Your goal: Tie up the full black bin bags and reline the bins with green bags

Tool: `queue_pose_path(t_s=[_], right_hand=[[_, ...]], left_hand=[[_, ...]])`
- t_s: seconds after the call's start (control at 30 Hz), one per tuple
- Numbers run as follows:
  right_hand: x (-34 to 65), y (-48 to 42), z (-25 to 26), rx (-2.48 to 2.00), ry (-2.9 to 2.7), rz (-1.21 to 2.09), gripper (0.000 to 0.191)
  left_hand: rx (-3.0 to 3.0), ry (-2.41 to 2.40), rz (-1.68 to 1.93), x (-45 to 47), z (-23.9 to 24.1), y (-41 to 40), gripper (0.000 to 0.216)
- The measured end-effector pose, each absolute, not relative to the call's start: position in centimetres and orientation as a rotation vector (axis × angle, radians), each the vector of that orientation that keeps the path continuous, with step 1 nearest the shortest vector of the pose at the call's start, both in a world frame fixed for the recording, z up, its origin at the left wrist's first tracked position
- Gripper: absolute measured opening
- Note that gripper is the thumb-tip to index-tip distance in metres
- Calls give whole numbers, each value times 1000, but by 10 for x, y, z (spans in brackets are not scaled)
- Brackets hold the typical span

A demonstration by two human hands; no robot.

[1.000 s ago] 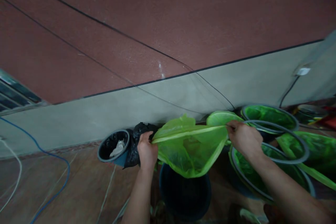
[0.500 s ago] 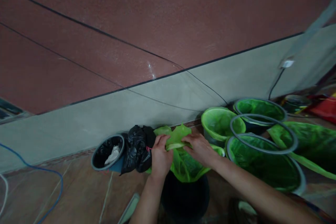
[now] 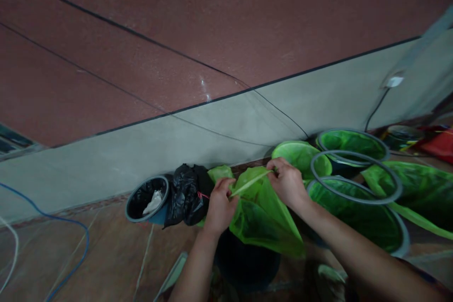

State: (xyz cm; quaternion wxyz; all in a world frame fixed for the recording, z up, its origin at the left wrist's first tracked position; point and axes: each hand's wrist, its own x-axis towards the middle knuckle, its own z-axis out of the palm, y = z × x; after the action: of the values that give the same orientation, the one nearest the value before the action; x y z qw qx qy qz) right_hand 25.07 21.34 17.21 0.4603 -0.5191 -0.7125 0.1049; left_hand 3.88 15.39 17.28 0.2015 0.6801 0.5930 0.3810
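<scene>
Both my hands grip the top edge of a translucent green plastic bag (image 3: 264, 217) and hold it stretched between them. My left hand (image 3: 220, 205) pinches the left end of the edge and my right hand (image 3: 288, 183) pinches the right end. The bag hangs over a dark round bin (image 3: 247, 264) that stands on the floor just below my hands. Most of that bin is hidden by the bag and my arms.
A small bin with a black liner and white paper (image 3: 146, 199) and a tied black bag (image 3: 186, 193) stand left of my hands. Several green-lined bins (image 3: 354, 144) and a loose grey ring (image 3: 356, 177) crowd the right. A grey wall runs behind; blue cable (image 3: 76, 238) lies left.
My hands came together at the bag's edge half a second ago and have now drawn apart again, though less wide than a second ago. The view shifted slightly.
</scene>
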Motion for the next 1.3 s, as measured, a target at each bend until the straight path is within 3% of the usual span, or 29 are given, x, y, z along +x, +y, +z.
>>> queue_pose_path(t_s=[0.37, 0.6, 0.77, 0.83, 1.07, 1.17, 1.3], right_hand=[[267, 211, 171, -1253, -1851, 140, 19], [273, 209, 160, -1496, -1967, 72, 27], [241, 184, 149, -1518, -2146, -163, 66], [228, 178, 152, -1470, -2152, -195, 71], [236, 195, 173, -1539, -2082, -193, 48], [248, 202, 170, -1576, -2185, -157, 31], [258, 208, 163, -1711, -2229, -108, 33]], left_hand=[[2098, 2277, 1301, 6, 176, 159, 43], [1962, 2514, 1062, -4, 188, 154, 36], [2041, 2490, 796, 23, 182, 150, 24], [2127, 2445, 747, 37, 177, 148, 22], [2289, 2195, 844, 54, 169, 142, 18], [2244, 2116, 966, 44, 170, 143, 31], [2104, 2090, 1120, 33, 176, 144, 38]])
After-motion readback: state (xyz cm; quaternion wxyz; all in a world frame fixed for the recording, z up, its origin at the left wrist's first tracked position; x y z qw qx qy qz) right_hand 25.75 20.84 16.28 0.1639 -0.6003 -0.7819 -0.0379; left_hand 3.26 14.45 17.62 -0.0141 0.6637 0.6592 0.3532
